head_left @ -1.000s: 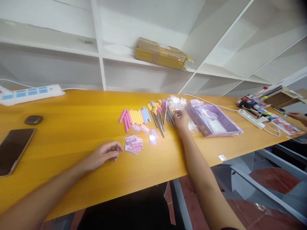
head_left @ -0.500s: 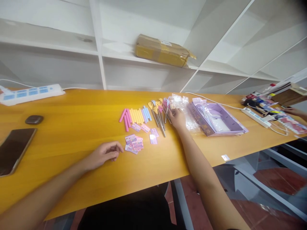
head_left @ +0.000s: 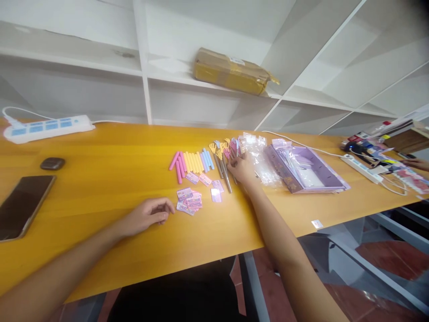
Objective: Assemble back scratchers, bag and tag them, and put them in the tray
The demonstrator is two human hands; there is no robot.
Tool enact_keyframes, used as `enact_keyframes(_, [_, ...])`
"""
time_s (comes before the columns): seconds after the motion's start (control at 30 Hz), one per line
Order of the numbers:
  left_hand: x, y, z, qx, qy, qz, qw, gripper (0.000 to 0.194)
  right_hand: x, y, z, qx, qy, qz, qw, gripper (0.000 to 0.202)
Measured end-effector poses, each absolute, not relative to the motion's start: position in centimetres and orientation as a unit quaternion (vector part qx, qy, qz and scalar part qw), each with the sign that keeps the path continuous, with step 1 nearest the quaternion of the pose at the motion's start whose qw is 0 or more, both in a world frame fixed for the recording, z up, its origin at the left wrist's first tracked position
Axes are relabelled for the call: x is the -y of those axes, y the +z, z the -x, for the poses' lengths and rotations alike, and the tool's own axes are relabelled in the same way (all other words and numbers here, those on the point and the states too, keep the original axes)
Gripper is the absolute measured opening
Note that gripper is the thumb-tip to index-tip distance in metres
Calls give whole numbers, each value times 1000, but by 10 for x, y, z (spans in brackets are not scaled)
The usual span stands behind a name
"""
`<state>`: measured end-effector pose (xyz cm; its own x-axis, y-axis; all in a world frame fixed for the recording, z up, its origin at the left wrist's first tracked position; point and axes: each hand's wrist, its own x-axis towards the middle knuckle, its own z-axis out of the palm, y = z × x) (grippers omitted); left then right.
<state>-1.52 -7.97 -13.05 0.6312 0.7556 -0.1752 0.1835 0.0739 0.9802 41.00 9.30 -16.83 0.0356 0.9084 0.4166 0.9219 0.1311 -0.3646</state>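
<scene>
My left hand (head_left: 152, 214) rests on the table with loosely curled fingers, holding nothing, just left of a pile of small printed cards (head_left: 189, 202). My right hand (head_left: 241, 170) is at the right side of a bunch of metal rods with small hand-shaped heads (head_left: 221, 154); its fingers are bent around the rods, and what they grip is partly hidden. Left of the rods lie pink tubes (head_left: 177, 166), yellow tubes (head_left: 193, 162) and blue tubes (head_left: 208, 158) in a row. More cards (head_left: 205, 180) lie below them.
Clear plastic bags (head_left: 259, 156) and a purple box (head_left: 321, 172) sit right of my right hand. A phone (head_left: 25, 208), a dark case (head_left: 52, 163) and a power strip (head_left: 50, 129) are left. Another person's hand (head_left: 415, 164) shows far right.
My right hand has shifted slightly left and down over the rods. The view has moved a little. My left hand keeps its pose.
</scene>
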Motion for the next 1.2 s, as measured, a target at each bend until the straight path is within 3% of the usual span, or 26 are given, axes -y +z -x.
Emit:
enact_keyframes(0.27, [82,-131,13,-361,230,-648,630,19,-94,-130,-411,645,35,676,354,20])
enact_keyframes(0.43, [83,-134,14,-363,224,-675,602,21,-99,-96,-360,655,96,650,373,36])
enact_keyframes(0.53, [83,-135,14,-364,221,-680,597,20,-97,-79,-300,747,45,605,273,34])
enact_keyframes(0.7, [85,-135,13,-363,226,-670,607,19,-93,-71,-207,900,25,435,14,28])
enact_keyframes(0.87, [85,-134,13,-366,231,-667,607,18,-95,-75,-168,929,41,364,-56,24])
enact_keyframes(1.03, [84,-136,12,-366,245,-653,616,18,-82,-58,-170,937,20,347,-46,18])
enact_keyframes(1.2, [82,-149,6,-381,285,-600,643,20,-15,-50,-198,958,-51,261,109,16])
